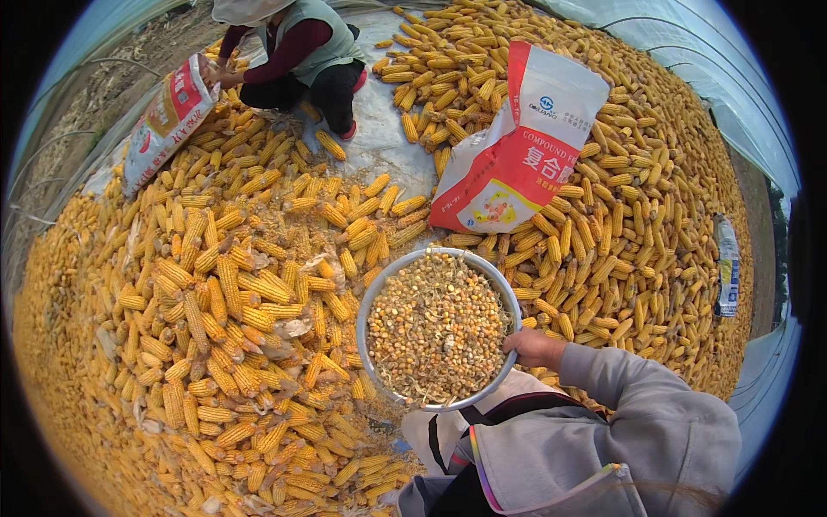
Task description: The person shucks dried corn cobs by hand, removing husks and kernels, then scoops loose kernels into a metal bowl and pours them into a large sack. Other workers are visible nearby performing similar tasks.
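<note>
My right hand (pixel 536 348) is closed on the right rim of a round grey metal basin (pixel 365 297), with the fingers partly hidden by the rim. Loose corn kernels (pixel 439 323) mixed with bits of chaff and husk fill much of the basin, which is held in front of my body above the corn. My left hand does not show. Around the basin lie heaps of yellow corn cobs (pixel 233 297), thickest to the left and to the right.
A red and white printed sack (pixel 521 146) lies on the cobs beyond the basin. At the far left, a crouching person (pixel 301 52) holds another upright sack (pixel 168 125) on a pale ground sheet (pixel 392 138). Plastic sheeting over hoops (pixel 698 52) borders the right side.
</note>
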Action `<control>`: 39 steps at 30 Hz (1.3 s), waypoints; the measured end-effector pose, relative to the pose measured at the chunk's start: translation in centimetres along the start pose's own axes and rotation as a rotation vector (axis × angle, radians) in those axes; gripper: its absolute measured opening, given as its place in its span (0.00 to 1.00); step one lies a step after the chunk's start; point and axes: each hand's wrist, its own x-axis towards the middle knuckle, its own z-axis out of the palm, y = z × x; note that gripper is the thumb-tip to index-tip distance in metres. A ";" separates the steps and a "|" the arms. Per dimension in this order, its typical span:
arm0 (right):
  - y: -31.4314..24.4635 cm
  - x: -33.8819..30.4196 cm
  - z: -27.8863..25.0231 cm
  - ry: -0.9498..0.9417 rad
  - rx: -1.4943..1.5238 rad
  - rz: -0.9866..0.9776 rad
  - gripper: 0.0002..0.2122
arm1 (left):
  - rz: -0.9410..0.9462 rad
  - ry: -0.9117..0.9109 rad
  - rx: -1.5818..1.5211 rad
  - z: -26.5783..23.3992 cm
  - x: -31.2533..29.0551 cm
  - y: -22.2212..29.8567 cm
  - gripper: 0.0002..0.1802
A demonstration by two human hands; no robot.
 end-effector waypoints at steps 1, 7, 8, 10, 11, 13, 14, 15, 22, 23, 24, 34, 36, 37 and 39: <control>-0.9 -0.1 -0.7 0.002 0.053 -0.008 0.16 | 0.031 -0.013 0.028 -1.3 0.0 1.5 0.16; 0.3 -6.7 -4.7 0.024 0.465 -0.138 0.25 | 0.062 0.018 0.285 -12.9 1.1 6.1 0.17; 0.3 -7.5 -5.2 0.052 0.523 -0.161 0.25 | 0.137 -0.014 0.286 -15.1 2.2 6.7 0.17; 0.2 -9.1 -5.8 0.009 0.636 -0.323 0.25 | 0.214 0.013 0.341 -19.7 4.6 8.9 0.18; 0.1 -9.7 -6.0 0.066 0.690 -0.292 0.27 | 0.276 0.028 0.357 -22.1 6.0 10.4 0.19; 0.7 -11.0 -6.4 0.196 0.825 -0.286 0.29 | 0.272 0.048 0.481 -25.6 7.8 13.6 0.20; 1.1 -11.4 -6.6 0.172 0.862 -0.345 0.29 | 0.227 0.066 0.602 -27.4 9.2 16.1 0.20; 1.6 -12.0 -6.8 0.191 0.908 -0.378 0.30 | 0.288 0.084 0.667 -28.9 10.1 18.7 0.20; 5.9 -14.2 -8.6 0.302 1.158 -0.454 0.29 | 0.575 0.058 0.816 -29.8 14.3 42.1 0.17; 6.5 -14.2 -9.1 0.371 1.183 -0.384 0.29 | 0.587 0.054 0.849 -28.6 14.5 45.6 0.16; 6.8 -13.9 -9.5 0.321 1.234 -0.436 0.28 | 0.654 0.063 0.832 -27.2 14.6 49.0 0.16; 7.4 -11.2 -14.6 0.291 1.476 -0.522 0.30 | 1.224 -0.001 1.192 -8.0 12.6 76.1 0.29; 7.2 -11.3 -15.1 0.271 1.489 -0.631 0.29 | 1.363 0.023 1.231 -4.4 11.9 81.4 0.31; 7.1 -11.3 -15.4 0.334 1.517 -0.602 0.29 | 1.410 0.024 1.240 -2.6 11.5 84.0 0.31; 7.1 -11.3 -15.3 0.363 1.590 -0.617 0.29 | 1.559 0.089 1.252 1.2 10.8 89.3 0.27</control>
